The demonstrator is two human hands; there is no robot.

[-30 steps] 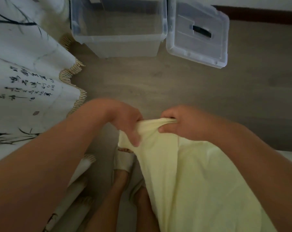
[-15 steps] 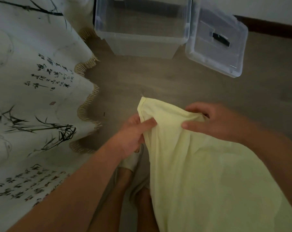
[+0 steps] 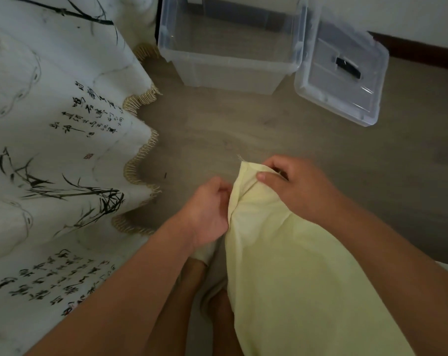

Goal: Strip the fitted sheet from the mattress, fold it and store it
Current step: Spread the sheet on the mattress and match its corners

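Both the left hand [image 3: 207, 209] and right hand [image 3: 292, 186] pinch the soft, light, limp pale-yellow cotton fitted sheet [image 3: 289, 265] near its corner, a sound hold.

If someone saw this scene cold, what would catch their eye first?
The pale yellow sheet fills the lower right, its top corner pinched by the right hand, the left hand gripping the edge below. A white cloth with ink bamboo and calligraphy hangs at left; an open clear bin stands at top, its lid beside it.
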